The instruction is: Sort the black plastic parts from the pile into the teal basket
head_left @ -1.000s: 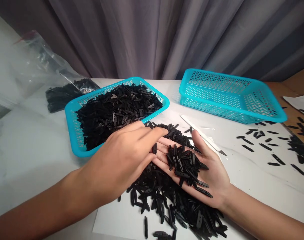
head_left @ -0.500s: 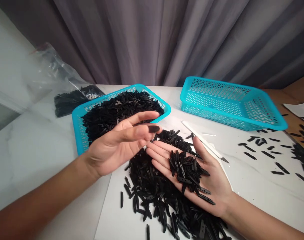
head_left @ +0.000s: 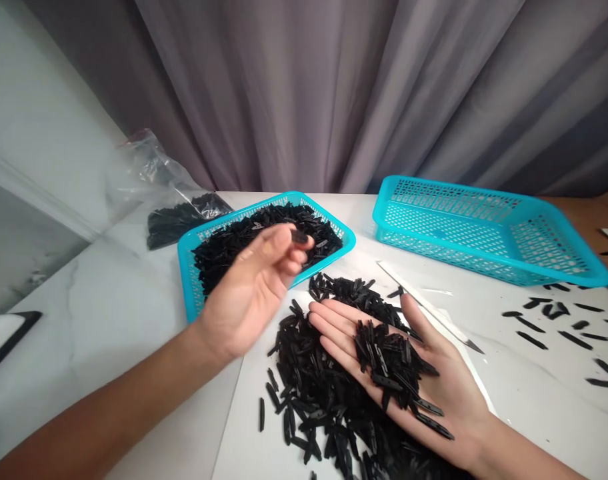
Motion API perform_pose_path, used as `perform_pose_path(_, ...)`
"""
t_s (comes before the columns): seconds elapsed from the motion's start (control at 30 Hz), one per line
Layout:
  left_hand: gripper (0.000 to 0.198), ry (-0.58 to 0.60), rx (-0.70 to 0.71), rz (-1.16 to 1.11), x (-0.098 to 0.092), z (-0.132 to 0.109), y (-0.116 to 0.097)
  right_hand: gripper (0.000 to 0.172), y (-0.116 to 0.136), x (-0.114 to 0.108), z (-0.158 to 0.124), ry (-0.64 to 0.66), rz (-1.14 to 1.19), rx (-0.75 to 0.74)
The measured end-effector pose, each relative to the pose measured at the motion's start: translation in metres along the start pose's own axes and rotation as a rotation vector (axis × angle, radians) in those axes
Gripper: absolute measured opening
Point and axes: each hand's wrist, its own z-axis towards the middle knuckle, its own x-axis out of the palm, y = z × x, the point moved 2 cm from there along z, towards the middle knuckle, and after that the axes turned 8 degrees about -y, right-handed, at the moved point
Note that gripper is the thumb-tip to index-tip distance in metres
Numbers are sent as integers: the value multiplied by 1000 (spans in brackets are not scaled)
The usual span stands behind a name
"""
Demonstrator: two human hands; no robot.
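Observation:
My left hand (head_left: pixel 251 293) is closed in a pinch, with a small black strip (head_left: pixel 299 237) between thumb and fingertips. It hovers over the near edge of a blue basket (head_left: pixel 188 293) full of similar strips. Palm up, my right hand (head_left: pixel 459 400) carries a heap of small black strips (head_left: pixel 391 363), some with tiny holes; its fingers lie nearly flat and its thumb stands apart. Under and beside that hand spreads a pile of loose black strips (head_left: pixel 319 387) on a white sheet (head_left: pixel 249 393).
A second blue basket (head_left: pixel 444 233) with nothing visible inside stands at the back right. Between it and my right hand lies a white-handled craft knife (head_left: pixel 429 307). More strips (head_left: pixel 577 340) are scattered at the right. Behind the full basket is a clear bag (head_left: pixel 184 213) of black pieces.
My left hand has drawn in its fingers around the strip, away from my right hand's fingertips. The whole view has shifted, so things appear lower and further right.

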Motion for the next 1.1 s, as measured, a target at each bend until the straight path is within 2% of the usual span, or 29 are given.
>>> perform_pose_path(0.1,35,-172,235,319,-14,13,-10,74,0,2,0,25,11,4)
perform_pose_path(0.17,40,-180,408,590,-15,12,-15,74,-1,3,-1,42,18,3)
perform_pose_path(0.23,32,-33,509,746,-6,3,-15,74,-1,4,0,46,16,-1)
perform_pose_path(0.33,19,319,509,767,15,-20,-4,71,-1,4,0,35,-1,-7)
perform_pose_path(0.37,19,390,503,754,22,-28,1,69,-1,4,1,38,-5,-7)
perform_pose_path(0.43,21,440,535,726,30,-38,9,67,-1,5,0,57,-7,-3)
perform_pose_path(0.63,20,425,672,699,32,-42,15,66,-2,7,-1,93,13,3)
perform_pose_path(0.8,16,295,729,780,32,-51,10,69,-1,6,0,85,-7,-7)
perform_pose_path(0.93,26,320,726,776,34,-62,19,68,0,8,0,81,-65,-32)
perform_pose_path(1.1,24,335,756,759,35,-65,28,68,2,12,-1,85,-88,-49)
